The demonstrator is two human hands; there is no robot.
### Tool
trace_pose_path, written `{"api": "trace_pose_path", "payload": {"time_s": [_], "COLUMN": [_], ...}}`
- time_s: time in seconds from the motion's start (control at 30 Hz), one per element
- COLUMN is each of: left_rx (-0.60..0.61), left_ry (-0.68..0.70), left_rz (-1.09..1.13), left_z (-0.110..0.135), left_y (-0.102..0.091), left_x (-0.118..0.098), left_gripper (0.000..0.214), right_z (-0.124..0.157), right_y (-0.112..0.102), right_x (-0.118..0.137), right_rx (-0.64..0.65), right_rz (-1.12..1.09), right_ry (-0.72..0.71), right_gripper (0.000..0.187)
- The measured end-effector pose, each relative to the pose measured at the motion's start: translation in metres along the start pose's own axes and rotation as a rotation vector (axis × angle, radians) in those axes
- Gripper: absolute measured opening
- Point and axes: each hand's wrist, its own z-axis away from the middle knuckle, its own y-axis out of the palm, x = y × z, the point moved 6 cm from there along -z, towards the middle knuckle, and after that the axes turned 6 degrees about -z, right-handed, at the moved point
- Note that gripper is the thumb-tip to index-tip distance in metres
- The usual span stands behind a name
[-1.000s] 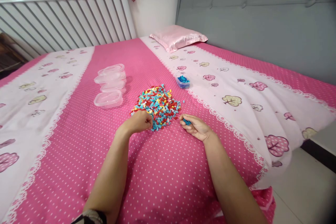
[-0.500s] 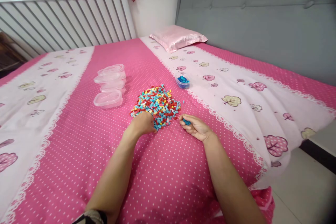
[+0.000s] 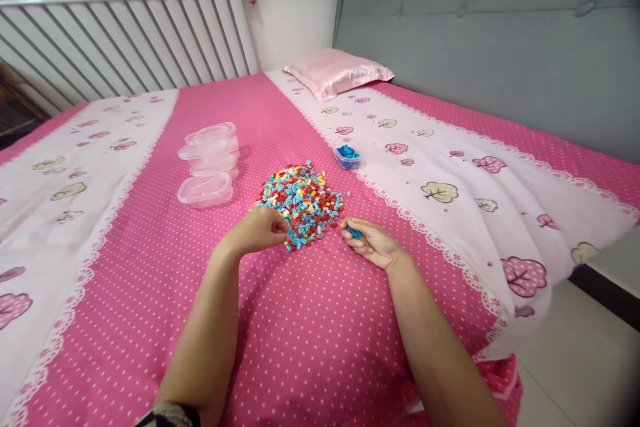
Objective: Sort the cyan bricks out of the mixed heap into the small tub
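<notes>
A heap of small toy building bricks [image 3: 305,200], mostly red, light blue and yellow with some white, lies on the pink dotted bedspread. At its near left edge is my left hand [image 3: 257,229], back upward, fingers curled down by the bricks. Its fingertips are partly hidden, and whatever they pinch cannot be made out. To the right of the heap my right hand [image 3: 373,241] rests palm up, its fingers cupped round several blue bricks [image 3: 355,232]. Farther back stands a small clear plastic tub [image 3: 349,162] with blue bricks inside.
Several clear plastic tubs [image 3: 206,195] stand in a row left of the heap. One loose light blue brick [image 3: 349,194] lies off the heap's right side. A pink pillow [image 3: 337,73] is at the far end, near the grey headboard [image 3: 480,47] and a white radiator [image 3: 125,40].
My left hand has shifted left across the near edge of the heap, uncovering bricks there. My right hand stays in place with the blue bricks.
</notes>
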Motion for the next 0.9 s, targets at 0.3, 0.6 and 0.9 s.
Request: {"api": "trace_pose_path", "payload": {"time_s": [0.3, 0.6, 0.9], "left_rx": [-0.058, -0.342, -0.439], "left_ry": [0.178, 0.162, 0.145], "left_rz": [0.435, 0.728, 0.629], "left_z": [-0.013, -0.030, -0.031], "left_y": [0.015, 0.051, 0.058], "left_x": [-0.042, -0.084, -0.088], "left_gripper": [0.017, 0.017, 0.023], "right_z": [-0.001, -0.005, -0.005], "right_y": [0.000, -0.007, -0.003], "right_x": [0.001, -0.005, -0.007], "right_rx": [-0.016, -0.078, -0.119], "right_rz": [-0.018, -0.071, -0.067], "right_ry": [-0.003, 0.018, 0.083], "right_gripper": [0.019, 0.021, 0.027]}}
